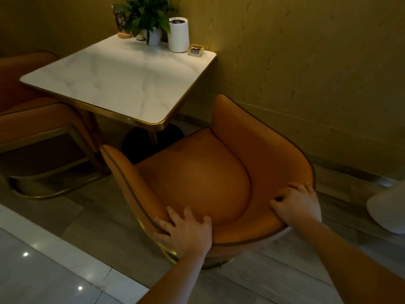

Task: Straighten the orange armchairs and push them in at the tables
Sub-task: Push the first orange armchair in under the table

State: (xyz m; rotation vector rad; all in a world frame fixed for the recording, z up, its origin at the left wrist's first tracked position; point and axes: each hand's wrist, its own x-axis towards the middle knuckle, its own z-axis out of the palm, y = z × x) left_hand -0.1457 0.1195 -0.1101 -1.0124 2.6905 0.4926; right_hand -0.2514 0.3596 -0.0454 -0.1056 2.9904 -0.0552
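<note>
An orange armchair (197, 172) with dark piping stands just below me, its seat facing the near corner of a white marble table (114, 80) with a gold rim. The chair's front sits a little short of the table edge and is turned at an angle to it. My left hand (186, 231) grips the top of the backrest at its left side. My right hand (298, 202) grips the backrest rim at its right side. A second orange armchair (37, 115) on a gold frame stands at the table's left side.
A potted plant (151, 20), a white cylinder container (178, 35), a small ashtray (196, 50) and a sign stand sit at the table's far edge. A wood-panelled wall (306, 73) runs close on the right. A white rounded object (388, 211) lies on the floor at right.
</note>
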